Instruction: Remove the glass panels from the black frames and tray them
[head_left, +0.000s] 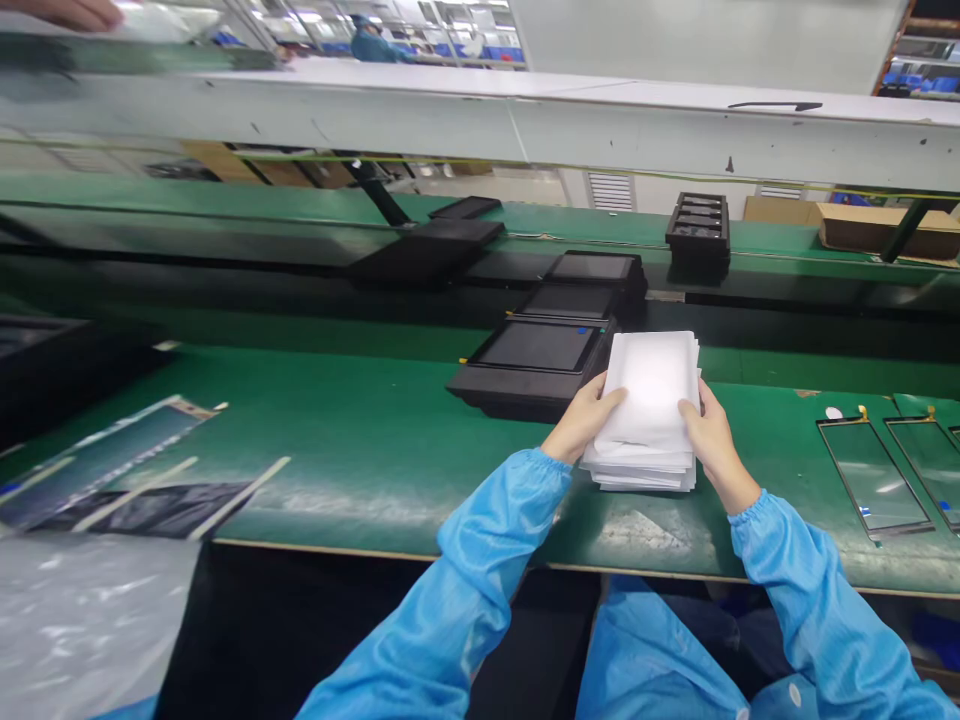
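A stack of thin white sheets (651,395) lies on the green bench near its front edge. Its layers are slightly uneven, and the lower ones stick out toward me. My left hand (589,415) grips the left side, thumb on the top sheet. On the opposite side my right hand (712,435) holds the edge the same way, thumb on top. The fingers under and behind the stack are partly hidden. Just beyond my left hand sits a black tray (517,390) with a dark screen panel (536,345) on it.
Framed glass panels (874,475) lie at the right. Black trays (701,235) stand on the conveyor behind. A long panel (112,450) and plastic sheeting (90,620) are at the left. A raised shelf (480,115) crosses above. Another person's hand (64,12) shows top left.
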